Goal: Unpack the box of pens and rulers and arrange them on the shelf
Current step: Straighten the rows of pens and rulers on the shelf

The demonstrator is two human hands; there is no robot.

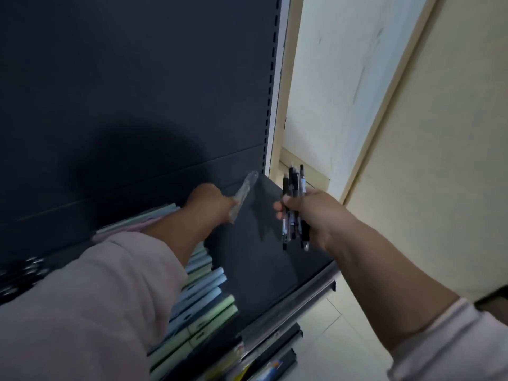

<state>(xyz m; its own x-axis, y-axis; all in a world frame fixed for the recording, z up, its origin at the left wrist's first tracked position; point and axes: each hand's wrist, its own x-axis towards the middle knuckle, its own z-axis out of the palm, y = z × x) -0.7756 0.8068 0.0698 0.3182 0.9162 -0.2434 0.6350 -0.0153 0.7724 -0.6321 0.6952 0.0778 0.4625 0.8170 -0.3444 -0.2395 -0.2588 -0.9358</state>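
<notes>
My left hand (pixel 210 202) reaches over the dark shelf (pixel 255 259) and grips a clear plastic ruler (pixel 244 192) that points up and right toward the shelf's back corner. Just to the right, my right hand (pixel 310 213) is closed round a bundle of several black and clear pens (pixel 294 204), held upright above the shelf's right end. The picture is blurred by motion. No box is in view.
Pastel green, blue and pink notebooks (pixel 203 303) lie stacked on the shelf under my left forearm. Dark small items (pixel 22 273) sit at the far left. The shelf's metal front rail (pixel 297 303) runs diagonally; a cream wall and door frame (pixel 384 105) stand to the right.
</notes>
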